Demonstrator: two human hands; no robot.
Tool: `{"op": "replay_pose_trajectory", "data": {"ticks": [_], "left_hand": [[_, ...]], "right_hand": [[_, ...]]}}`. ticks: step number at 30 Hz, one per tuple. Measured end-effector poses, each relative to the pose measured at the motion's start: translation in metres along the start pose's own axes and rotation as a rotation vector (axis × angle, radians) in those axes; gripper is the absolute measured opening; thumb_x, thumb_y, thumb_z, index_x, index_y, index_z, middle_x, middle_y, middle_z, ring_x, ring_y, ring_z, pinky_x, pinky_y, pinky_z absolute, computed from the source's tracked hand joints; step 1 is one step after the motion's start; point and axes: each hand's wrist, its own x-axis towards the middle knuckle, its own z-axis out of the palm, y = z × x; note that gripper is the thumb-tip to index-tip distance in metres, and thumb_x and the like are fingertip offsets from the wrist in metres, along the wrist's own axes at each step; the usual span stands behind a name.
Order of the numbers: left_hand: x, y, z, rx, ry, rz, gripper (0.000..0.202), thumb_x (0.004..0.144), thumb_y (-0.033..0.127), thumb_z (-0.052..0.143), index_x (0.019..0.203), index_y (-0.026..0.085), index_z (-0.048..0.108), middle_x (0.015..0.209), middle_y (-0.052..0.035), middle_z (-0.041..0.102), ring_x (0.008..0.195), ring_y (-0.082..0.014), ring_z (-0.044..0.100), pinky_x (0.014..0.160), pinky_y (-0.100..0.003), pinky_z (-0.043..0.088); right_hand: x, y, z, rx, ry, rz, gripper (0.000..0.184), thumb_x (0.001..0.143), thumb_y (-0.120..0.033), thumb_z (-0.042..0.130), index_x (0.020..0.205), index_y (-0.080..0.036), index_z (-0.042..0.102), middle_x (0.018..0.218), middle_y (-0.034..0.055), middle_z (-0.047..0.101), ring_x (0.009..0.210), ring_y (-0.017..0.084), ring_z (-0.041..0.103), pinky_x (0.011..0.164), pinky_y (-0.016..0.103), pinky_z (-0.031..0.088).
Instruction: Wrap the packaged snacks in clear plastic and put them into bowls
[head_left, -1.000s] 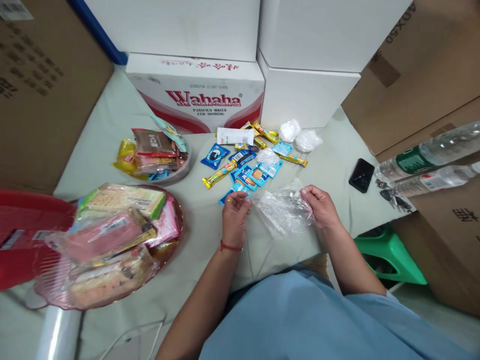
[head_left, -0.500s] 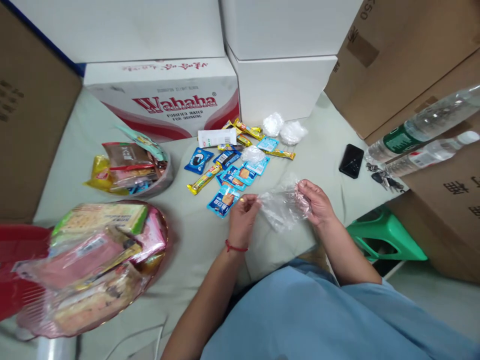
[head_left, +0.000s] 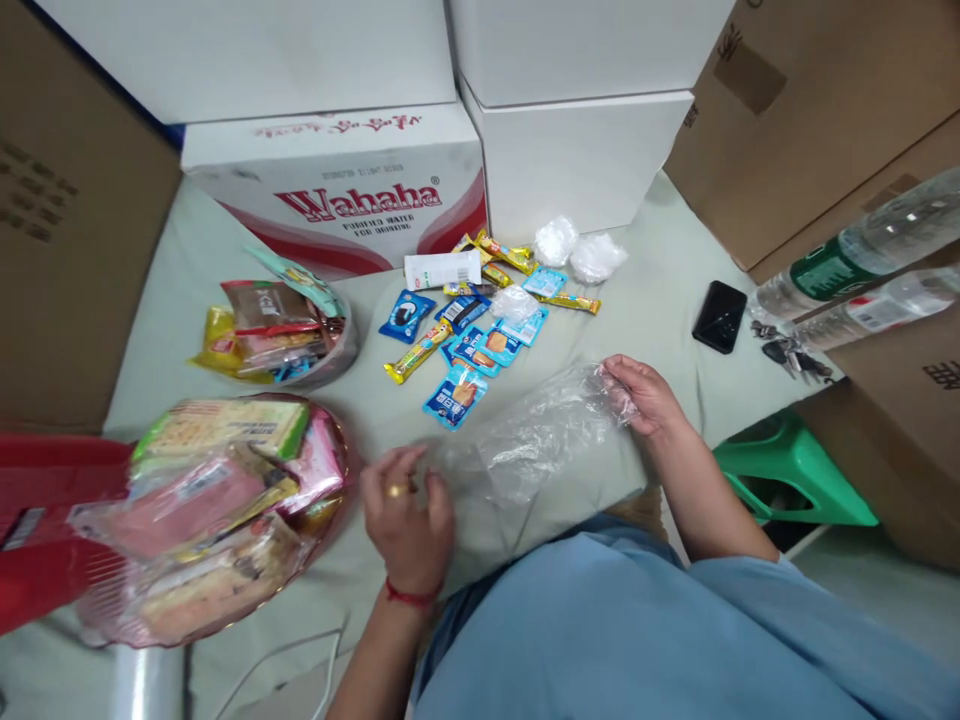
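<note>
A clear, crinkled plastic bag [head_left: 544, 430] stretches across the front of the table. My right hand [head_left: 643, 395] pinches its upper right end between thumb and fingers. At the bag's blurred left end is my left hand [head_left: 407, 510], its thumb and fingers apart, with a ring and a red cord bracelet on it. Beyond the bag lie small snack packets: blue-and-white packets [head_left: 454, 396], yellow sticks [head_left: 418, 352], a dark blue packet [head_left: 406, 316] and a white packet [head_left: 442, 269]. Crumpled clear plastic balls [head_left: 598, 258] sit among and behind them.
A snack-filled tub [head_left: 341, 350] and a pink-rimmed basket [head_left: 346, 490] stand on the left. Behind is a Wahaha carton [head_left: 337, 215]. At right are a black phone-like object [head_left: 718, 316], keys [head_left: 795, 355], water bottles [head_left: 832, 265] and a green stool [head_left: 795, 470].
My left hand has moved left and nearer my body, its fingers opening. The plastic bag is drawn out longer to the left. My right hand keeps its pinch.
</note>
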Motion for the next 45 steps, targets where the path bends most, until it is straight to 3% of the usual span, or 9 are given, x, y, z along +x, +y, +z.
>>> {"op": "replay_pose_trajectory", "data": {"ticks": [4, 7, 11, 17, 20, 23, 27, 36, 45], "left_hand": [[-0.013, 0.033, 0.015, -0.091, -0.167, 0.595, 0.028, 0.091, 0.025, 0.067, 0.119, 0.02, 0.063, 0.119, -0.0136, 0.067, 0.114, -0.0265, 0.064, 0.096, -0.042, 0.055], [-0.018, 0.035, 0.034, 0.0, -0.315, 0.659, 0.023, 0.093, 0.031, 0.067, 0.112, 0.018, 0.065, 0.124, -0.0179, 0.068, 0.115, -0.0309, 0.065, 0.092, -0.045, 0.057], [-0.02, 0.015, 0.045, -0.068, -0.398, 0.472, 0.013, 0.097, 0.019, 0.057, 0.094, 0.019, 0.069, 0.116, -0.0145, 0.073, 0.109, -0.0252, 0.07, 0.092, -0.04, 0.058], [-0.007, 0.008, 0.042, -0.358, -0.451, -0.134, 0.03, 0.098, 0.045, 0.058, 0.097, 0.021, 0.077, 0.105, -0.0079, 0.08, 0.099, -0.0224, 0.075, 0.092, -0.036, 0.058], [-0.003, 0.016, 0.045, -0.411, -0.419, -0.378, 0.043, 0.094, 0.057, 0.059, 0.102, 0.02, 0.079, 0.101, -0.008, 0.082, 0.094, -0.0248, 0.076, 0.086, -0.037, 0.059], [-0.003, 0.027, 0.049, -0.433, -0.405, -0.393, 0.044, 0.093, 0.057, 0.058, 0.103, 0.021, 0.08, 0.105, -0.0081, 0.082, 0.098, -0.0257, 0.076, 0.088, -0.038, 0.059], [-0.006, 0.042, 0.056, -0.476, -0.416, -0.259, 0.032, 0.091, 0.048, 0.061, 0.094, 0.023, 0.08, 0.114, -0.0082, 0.081, 0.108, -0.0255, 0.075, 0.098, -0.039, 0.057], [0.0, 0.037, 0.059, -0.719, -0.33, -0.579, 0.037, 0.086, 0.055, 0.069, 0.089, 0.018, 0.073, 0.122, -0.0146, 0.077, 0.107, -0.0271, 0.074, 0.092, -0.04, 0.058], [0.004, 0.052, 0.064, -0.881, -0.351, -0.691, 0.041, 0.07, 0.053, 0.084, 0.083, 0.016, 0.07, 0.121, -0.0155, 0.076, 0.112, -0.0279, 0.071, 0.094, -0.04, 0.057]], "right_hand": [[0.002, 0.001, 0.01, -0.009, -0.035, 0.023, 0.048, 0.053, -0.047, 0.099, 0.074, -0.017, 0.067, 0.066, -0.0027, 0.061, 0.048, 0.005, 0.045, 0.039, 0.016, 0.032], [0.007, -0.001, 0.009, -0.029, -0.045, -0.011, 0.047, 0.055, -0.047, 0.097, 0.075, -0.018, 0.066, 0.067, -0.0026, 0.062, 0.049, 0.006, 0.047, 0.04, 0.017, 0.033], [0.019, -0.007, 0.005, -0.097, -0.044, -0.026, 0.046, 0.058, -0.049, 0.095, 0.077, -0.018, 0.068, 0.066, -0.0023, 0.061, 0.05, 0.007, 0.046, 0.041, 0.019, 0.033], [0.018, -0.018, -0.004, -0.11, 0.111, -0.29, 0.044, 0.067, -0.055, 0.089, 0.092, -0.024, 0.071, 0.102, 0.0017, 0.068, 0.095, 0.016, 0.064, 0.081, 0.028, 0.058], [-0.004, -0.013, -0.01, -0.163, 0.211, -0.312, 0.042, 0.074, -0.06, 0.083, 0.084, -0.023, 0.065, 0.09, 0.0005, 0.065, 0.08, 0.013, 0.06, 0.063, 0.023, 0.054], [-0.031, 0.007, 0.0, -0.242, 0.03, -0.084, 0.053, 0.078, -0.072, 0.074, 0.08, -0.02, 0.065, 0.077, 0.0015, 0.062, 0.066, 0.012, 0.056, 0.047, 0.02, 0.045], [-0.049, 0.042, 0.036, -0.271, -0.273, 0.078, 0.054, 0.074, -0.068, 0.081, 0.095, -0.02, 0.068, 0.089, 0.0032, 0.066, 0.081, 0.016, 0.064, 0.06, 0.026, 0.057], [-0.034, 0.046, 0.045, -0.318, -0.344, 0.034, 0.046, 0.073, -0.059, 0.084, 0.082, -0.02, 0.063, 0.074, -0.0017, 0.061, 0.068, 0.013, 0.057, 0.064, 0.028, 0.054], [-0.043, 0.053, 0.062, -0.293, -0.409, -0.003, 0.046, 0.074, -0.06, 0.085, 0.079, -0.02, 0.062, 0.074, -0.0024, 0.063, 0.07, 0.013, 0.057, 0.069, 0.028, 0.05]]}}
